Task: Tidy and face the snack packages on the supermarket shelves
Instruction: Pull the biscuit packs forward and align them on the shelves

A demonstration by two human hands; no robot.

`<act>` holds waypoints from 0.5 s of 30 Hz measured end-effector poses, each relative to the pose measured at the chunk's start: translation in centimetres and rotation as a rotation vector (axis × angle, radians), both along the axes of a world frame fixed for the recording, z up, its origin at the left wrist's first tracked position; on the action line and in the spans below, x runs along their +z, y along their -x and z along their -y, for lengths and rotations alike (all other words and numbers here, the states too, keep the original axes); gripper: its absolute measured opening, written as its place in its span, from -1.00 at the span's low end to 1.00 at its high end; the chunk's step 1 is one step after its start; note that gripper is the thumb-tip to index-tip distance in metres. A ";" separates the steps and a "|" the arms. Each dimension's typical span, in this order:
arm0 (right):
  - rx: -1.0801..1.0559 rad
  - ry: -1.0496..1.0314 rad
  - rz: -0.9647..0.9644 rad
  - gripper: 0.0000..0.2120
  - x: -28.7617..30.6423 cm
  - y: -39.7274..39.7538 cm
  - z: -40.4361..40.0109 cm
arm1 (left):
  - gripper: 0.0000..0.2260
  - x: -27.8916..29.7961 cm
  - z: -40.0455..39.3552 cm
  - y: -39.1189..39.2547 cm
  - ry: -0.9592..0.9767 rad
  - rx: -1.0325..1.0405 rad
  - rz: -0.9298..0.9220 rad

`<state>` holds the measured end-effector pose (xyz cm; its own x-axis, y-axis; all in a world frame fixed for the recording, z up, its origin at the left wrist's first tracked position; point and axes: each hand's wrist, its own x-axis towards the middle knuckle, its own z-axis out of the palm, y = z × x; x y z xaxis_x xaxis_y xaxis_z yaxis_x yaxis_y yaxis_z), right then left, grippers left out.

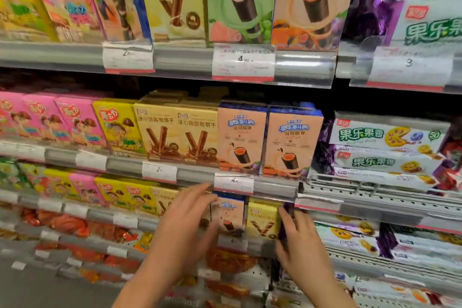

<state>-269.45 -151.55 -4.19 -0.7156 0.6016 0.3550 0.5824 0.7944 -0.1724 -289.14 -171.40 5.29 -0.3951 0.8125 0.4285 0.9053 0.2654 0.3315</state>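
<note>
Both hands work the third shelf down. Left hand, fingers straight, holds nothing, flat beside the peach box. Right hand likewise uncurled, fingertips against the yellow box at the shelf's right end, likely squaring both to the front edge.

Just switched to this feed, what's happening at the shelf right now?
A person is working on a lower shelf of boxed snacks. The left hand, fingers straight, reaches in beside a peach-coloured roll box. The right hand rests its fingers against the right side of a yellow wafer-stick box next to it. Both boxes stand upright, fronts facing out. On the shelf above, matching boxes stand in rows.
</note>
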 end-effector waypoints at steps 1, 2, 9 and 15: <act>-0.024 0.001 0.001 -0.25 -0.2 0.3 0.2 | -0.58 0.0 -0.1 0.9 -0.009 -0.021 -0.015; -0.047 0.005 -0.002 -0.26 -0.4 0.6 0.3 | -0.57 -0.1 -0.1 1.8 -0.017 -0.041 -0.020; -0.189 -0.017 -0.025 -0.45 -0.6 2.5 2.1 | -0.56 -1.7 0.1 6.6 0.004 -0.184 -0.229; -0.255 0.083 -0.045 -0.43 -0.2 2.2 4.6 | -0.39 -3.9 -0.1 7.6 -0.041 -0.233 -0.279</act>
<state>-271.63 -156.13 -4.43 -0.5221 0.7887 0.3247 0.7521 0.6052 -0.2610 -296.77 -171.28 1.43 -0.0650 0.8471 0.5274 0.9970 0.0333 0.0695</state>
